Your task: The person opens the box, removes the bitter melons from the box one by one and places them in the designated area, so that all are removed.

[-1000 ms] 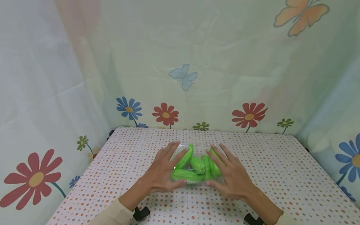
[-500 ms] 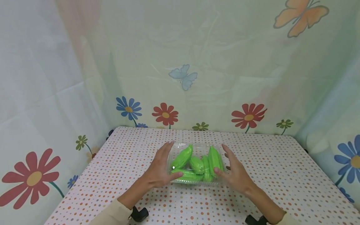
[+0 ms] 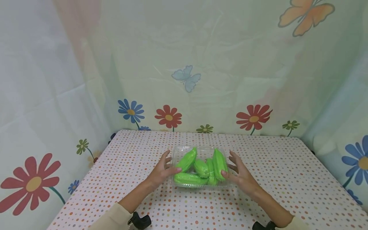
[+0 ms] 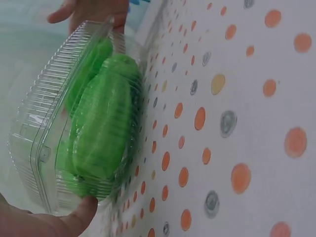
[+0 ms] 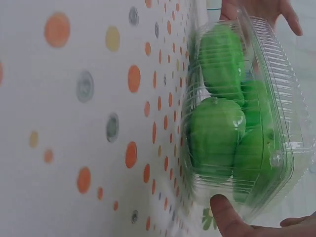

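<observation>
A clear plastic clamshell box (image 3: 198,186) sits on the dotted tabletop with its lid down. Inside it lie several bright green, ridged, gourd-shaped pieces (image 3: 191,179). My left hand (image 3: 159,171) is at the box's left side, thumb pointing inward near the lid edge and fingers loosely bent. At the right side stands my right hand (image 3: 242,176) in a mirrored pose. In the wrist views a left fingertip (image 4: 87,210) and a right fingertip (image 5: 220,203) come close to the box's lower wall; whether they touch it I cannot tell.
A white cloth with coloured dots covers the table (image 3: 138,153). Behind and on both sides hangs a curtain (image 3: 218,80) printed with flowers and butterflies. Black wrist straps with camera mounts (image 3: 141,220) are at the lower edge.
Both hands have come off the top of the lid and moved outward to the sides of the box, uncovering the lid. The box has stayed in nearly the same place.
</observation>
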### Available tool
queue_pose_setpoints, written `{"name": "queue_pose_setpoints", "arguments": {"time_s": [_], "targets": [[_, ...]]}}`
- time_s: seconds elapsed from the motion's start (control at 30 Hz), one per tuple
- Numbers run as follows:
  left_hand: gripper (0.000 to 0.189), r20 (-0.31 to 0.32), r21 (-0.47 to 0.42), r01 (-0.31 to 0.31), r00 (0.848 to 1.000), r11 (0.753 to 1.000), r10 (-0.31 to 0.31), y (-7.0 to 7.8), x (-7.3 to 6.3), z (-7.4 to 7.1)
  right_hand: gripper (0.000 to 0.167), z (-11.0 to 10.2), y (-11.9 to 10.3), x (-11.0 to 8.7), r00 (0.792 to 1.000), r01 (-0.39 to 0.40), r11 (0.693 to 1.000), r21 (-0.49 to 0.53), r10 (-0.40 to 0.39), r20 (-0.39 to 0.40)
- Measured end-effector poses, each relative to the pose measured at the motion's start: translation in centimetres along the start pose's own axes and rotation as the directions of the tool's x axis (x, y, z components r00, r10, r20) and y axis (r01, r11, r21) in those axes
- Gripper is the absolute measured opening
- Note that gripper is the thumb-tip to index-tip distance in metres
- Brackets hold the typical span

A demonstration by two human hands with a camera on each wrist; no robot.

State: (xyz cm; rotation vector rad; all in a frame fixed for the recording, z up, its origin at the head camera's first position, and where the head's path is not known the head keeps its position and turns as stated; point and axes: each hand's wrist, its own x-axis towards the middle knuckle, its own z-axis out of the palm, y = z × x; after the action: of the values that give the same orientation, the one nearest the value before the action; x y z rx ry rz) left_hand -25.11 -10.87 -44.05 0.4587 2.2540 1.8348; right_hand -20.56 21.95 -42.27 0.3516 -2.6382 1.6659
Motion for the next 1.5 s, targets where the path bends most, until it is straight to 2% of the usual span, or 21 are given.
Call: {"name": "queue_pose_setpoints", "arguments": {"time_s": [0.13, 0.23, 0.57, 0.83, 0.97, 1.03, 1.2, 1.27, 1.4, 1.5], "targets": [[0.103, 0.004, -0.068, 0.038, 0.999, 0.997, -0.037, -0.3, -0.1, 0.0, 0.101, 0.2, 0.1, -0.1, 0.994, -0.100, 0.993, 0.068, 0.097, 0.054], [0.101, -0.003, -0.090, 0.041, 0.999, 0.995, -0.042, -0.4, -0.2, 0.1, 0.104, 0.4, 0.2, -0.1, 0.987, -0.141, 0.985, 0.099, 0.133, 0.086], [0.098, -0.043, -0.168, 0.039, 0.998, 0.985, -0.047, -0.6, -0.5, 0.8, 0.108, 0.2, 0.6, 0.0, 0.985, -0.164, 0.969, 0.185, 0.149, 0.092], [0.093, -0.082, -0.147, 0.057, 0.994, 0.987, -0.070, -0.6, -0.8, 0.5, 0.103, 0.6, 0.5, 0.1, 0.983, -0.183, 0.951, 0.251, 0.172, 0.066], [0.090, -0.074, -0.124, 0.057, 0.995, 0.991, -0.066, -0.8, -1.0, 0.3, 0.094, 0.9, 0.7, 0.2, 0.982, -0.191, 0.944, 0.270, 0.186, 0.045], [0.090, -0.046, -0.131, 0.051, 0.997, 0.990, -0.057, -1.0, -1.0, 0.2, 0.089, 1.1, 0.8, 0.2, 0.979, -0.202, 0.935, 0.292, 0.201, 0.031], [0.098, 0.056, -0.217, 0.028, 0.998, 0.976, -0.017, -1.5, -1.1, -0.2, 0.079, 1.4, 1.4, 0.0, 0.973, -0.212, 0.920, 0.330, 0.229, -0.012], [0.102, 0.078, -0.247, 0.024, 0.997, 0.969, -0.005, -1.7, -1.2, -0.2, 0.076, 1.5, 1.6, -0.1, 0.971, -0.216, 0.917, 0.336, 0.239, -0.030], [0.102, 0.065, -0.264, 0.014, 0.998, 0.964, 0.004, -1.9, -1.3, -0.2, 0.075, 1.5, 1.8, -0.4, 0.966, -0.217, 0.921, 0.323, 0.251, -0.065], [0.098, 0.023, -0.250, 0.009, 1.000, 0.968, -0.004, -2.0, -1.5, 0.0, 0.074, 1.5, 1.9, -0.6, 0.965, -0.214, 0.930, 0.298, 0.249, -0.086]]}}
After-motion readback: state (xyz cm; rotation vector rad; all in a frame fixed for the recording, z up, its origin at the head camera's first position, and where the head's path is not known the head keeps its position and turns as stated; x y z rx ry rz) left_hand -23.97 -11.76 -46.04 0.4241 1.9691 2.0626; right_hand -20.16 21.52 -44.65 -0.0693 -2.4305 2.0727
